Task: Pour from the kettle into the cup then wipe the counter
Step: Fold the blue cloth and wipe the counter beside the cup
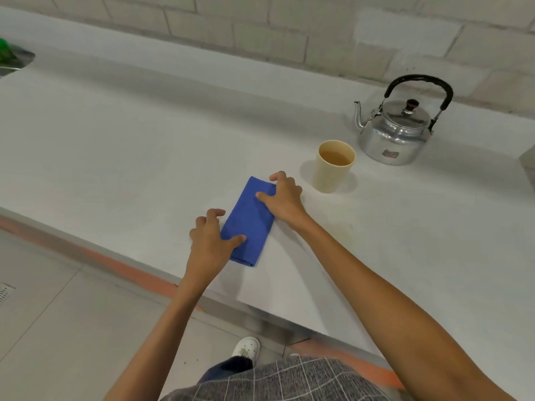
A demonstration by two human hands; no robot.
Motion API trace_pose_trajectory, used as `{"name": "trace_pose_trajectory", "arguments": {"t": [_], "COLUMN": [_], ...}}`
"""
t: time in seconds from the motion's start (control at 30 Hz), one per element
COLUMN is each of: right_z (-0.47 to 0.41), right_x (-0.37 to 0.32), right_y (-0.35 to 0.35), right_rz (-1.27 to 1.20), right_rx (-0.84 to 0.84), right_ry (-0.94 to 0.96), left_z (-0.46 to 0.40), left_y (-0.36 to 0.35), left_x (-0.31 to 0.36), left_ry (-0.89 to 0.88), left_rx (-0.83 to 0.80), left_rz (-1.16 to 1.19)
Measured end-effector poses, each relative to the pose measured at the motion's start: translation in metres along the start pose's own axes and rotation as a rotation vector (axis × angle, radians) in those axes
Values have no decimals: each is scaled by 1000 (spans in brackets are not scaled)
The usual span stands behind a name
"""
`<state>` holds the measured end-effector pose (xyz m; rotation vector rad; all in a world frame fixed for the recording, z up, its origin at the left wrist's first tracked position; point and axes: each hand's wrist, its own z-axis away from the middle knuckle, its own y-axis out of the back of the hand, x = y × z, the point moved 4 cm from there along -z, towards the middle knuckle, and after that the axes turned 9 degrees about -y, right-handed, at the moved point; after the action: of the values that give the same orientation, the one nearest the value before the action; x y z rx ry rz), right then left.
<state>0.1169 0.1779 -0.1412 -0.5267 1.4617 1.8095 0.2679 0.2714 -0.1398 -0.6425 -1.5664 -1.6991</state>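
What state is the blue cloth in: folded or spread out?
Folded. The blue cloth lies on the counter as a narrow rectangle with a doubled edge, under both hands.

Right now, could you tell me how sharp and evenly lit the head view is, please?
Head view: the centre is fairly sharp, the blue cloth and cup crisp; the kettle shows bright glare; the green object at far left is blurred; the wide lens bends the counter edge; shadows are soft.

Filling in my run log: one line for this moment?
cup: filled | kettle: set down | both hands on blue cloth | left hand | right hand
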Motion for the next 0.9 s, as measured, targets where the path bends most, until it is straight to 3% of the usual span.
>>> {"name": "trace_pose_trajectory", "arguments": {"t": [0.33,0.67,0.9], "right_z": [-18,-3,18], "right_x": [-1,1,17], "right_y": [4,27,69], "right_rz": [32,-101,-261], "right_rx": [-56,11,99], "right_ry": [-161,1,88], "left_z": [-12,-12,5], "left_y": [2,-5,-23], "left_x": [-7,14,46], "left_ry": [109,34,6], "left_rx": [-118,-290,-410], "left_rz": [16,30,212]}}
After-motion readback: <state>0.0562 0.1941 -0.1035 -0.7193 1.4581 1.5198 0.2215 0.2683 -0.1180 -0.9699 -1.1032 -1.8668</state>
